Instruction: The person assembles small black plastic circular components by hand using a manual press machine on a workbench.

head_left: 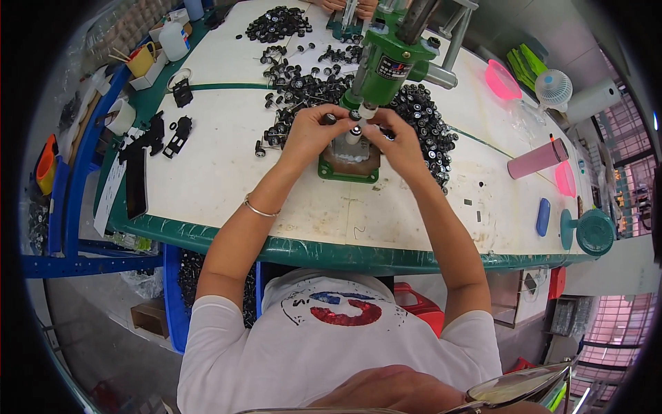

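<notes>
A green bench press (387, 72) stands on the table in front of me, its metal ram pointing down between my hands. Beneath the ram, a small black wheel (355, 130) with a shiny centre sits on a whitish post (353, 139) of the press base (348, 175). From the left, my left hand (314, 132) pinches a small black wheel (329, 119) beside the ram; another black wheel (354, 114) is at its fingertips. My right hand (402, 143) curls close to the post on the other side, with a dark wheel (388, 134) in its fingers.
Heaps of black wheels (429, 127) surround the press. At the left lie a phone (136, 183) and black plastic parts (181, 134). A pink tumbler (534, 160), blue case (543, 217) and small fans (595, 232) are on the right. Another person's hands (345, 7) work across the table.
</notes>
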Action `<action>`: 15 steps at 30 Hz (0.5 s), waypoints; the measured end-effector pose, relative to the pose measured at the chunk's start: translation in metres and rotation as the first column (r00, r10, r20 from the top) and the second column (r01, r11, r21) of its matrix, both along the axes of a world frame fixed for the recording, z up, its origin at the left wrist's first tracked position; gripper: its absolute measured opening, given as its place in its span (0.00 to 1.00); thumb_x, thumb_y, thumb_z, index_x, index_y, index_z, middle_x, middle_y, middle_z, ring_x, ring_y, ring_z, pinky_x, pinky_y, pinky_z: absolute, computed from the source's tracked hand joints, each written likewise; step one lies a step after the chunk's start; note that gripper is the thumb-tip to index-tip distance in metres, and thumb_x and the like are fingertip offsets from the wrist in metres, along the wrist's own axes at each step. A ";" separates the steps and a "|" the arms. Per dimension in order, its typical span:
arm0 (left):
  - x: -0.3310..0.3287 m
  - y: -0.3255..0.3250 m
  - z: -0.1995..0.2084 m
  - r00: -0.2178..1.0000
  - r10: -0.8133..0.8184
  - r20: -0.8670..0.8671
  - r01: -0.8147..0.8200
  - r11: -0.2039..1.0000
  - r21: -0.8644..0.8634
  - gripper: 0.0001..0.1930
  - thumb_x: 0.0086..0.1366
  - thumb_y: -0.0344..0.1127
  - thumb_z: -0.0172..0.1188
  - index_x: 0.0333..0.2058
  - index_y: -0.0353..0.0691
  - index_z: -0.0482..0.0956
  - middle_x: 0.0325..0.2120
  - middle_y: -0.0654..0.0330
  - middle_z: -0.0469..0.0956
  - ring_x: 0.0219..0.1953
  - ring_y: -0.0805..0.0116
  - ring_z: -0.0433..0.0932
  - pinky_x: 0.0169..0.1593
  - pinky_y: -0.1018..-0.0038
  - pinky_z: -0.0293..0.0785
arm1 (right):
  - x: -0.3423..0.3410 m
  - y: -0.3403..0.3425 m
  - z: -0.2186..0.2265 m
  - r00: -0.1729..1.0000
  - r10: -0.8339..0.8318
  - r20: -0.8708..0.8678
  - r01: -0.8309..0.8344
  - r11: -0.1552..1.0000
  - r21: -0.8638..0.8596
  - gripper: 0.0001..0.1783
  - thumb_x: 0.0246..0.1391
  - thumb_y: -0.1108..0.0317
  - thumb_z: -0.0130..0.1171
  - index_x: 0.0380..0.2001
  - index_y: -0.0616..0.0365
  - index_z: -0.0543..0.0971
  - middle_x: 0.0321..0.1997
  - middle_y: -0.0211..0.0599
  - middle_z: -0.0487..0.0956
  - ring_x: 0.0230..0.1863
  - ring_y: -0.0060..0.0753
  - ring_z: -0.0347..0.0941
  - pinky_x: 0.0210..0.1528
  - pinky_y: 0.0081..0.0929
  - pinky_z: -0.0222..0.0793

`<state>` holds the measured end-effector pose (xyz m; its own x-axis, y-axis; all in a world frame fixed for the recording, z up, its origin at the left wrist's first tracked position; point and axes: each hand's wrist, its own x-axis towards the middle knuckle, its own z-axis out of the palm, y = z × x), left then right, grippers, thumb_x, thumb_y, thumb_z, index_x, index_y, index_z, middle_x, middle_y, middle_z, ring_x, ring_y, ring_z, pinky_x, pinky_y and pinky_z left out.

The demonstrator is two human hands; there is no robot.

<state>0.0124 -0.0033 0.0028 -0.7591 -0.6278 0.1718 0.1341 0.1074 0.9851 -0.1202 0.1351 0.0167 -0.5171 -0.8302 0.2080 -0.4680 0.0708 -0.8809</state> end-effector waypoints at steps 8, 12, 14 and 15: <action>-0.012 0.009 -0.002 0.998 -0.044 -0.039 0.045 0.999 0.011 0.07 0.51 0.30 0.67 0.31 0.39 0.83 0.24 0.68 0.79 0.23 0.83 0.69 0.29 0.83 0.66 | -0.080 0.005 0.083 0.948 -0.186 0.257 0.261 0.918 -0.299 0.16 0.61 0.63 0.48 0.45 0.62 0.75 0.42 0.35 0.79 0.42 0.25 0.73 0.47 0.25 0.67; -0.017 0.009 -0.006 0.989 -0.033 -0.146 0.047 0.995 0.092 0.06 0.51 0.29 0.67 0.30 0.39 0.83 0.25 0.68 0.79 0.25 0.82 0.71 0.30 0.82 0.67 | -0.087 -0.028 0.167 0.927 0.065 0.370 0.141 0.853 -0.502 0.14 0.60 0.63 0.45 0.40 0.59 0.75 0.35 0.37 0.77 0.37 0.30 0.73 0.43 0.26 0.66; -0.009 0.005 -0.010 0.985 -0.021 -0.170 0.043 0.991 0.124 0.06 0.51 0.29 0.67 0.30 0.39 0.83 0.25 0.68 0.79 0.25 0.82 0.72 0.31 0.83 0.67 | -0.048 -0.060 0.220 0.881 0.080 0.466 0.201 0.828 -0.523 0.12 0.60 0.61 0.48 0.30 0.56 0.75 0.22 0.27 0.71 0.23 0.22 0.67 0.27 0.19 0.63; -0.015 0.007 -0.006 0.981 -0.048 -0.186 0.068 0.992 0.103 0.06 0.52 0.29 0.67 0.30 0.39 0.83 0.25 0.68 0.79 0.26 0.82 0.72 0.31 0.83 0.68 | -0.038 -0.057 0.243 0.857 0.061 0.511 0.264 0.800 -0.538 0.14 0.61 0.57 0.51 0.29 0.55 0.73 0.18 0.21 0.66 0.17 0.16 0.62 0.19 0.16 0.59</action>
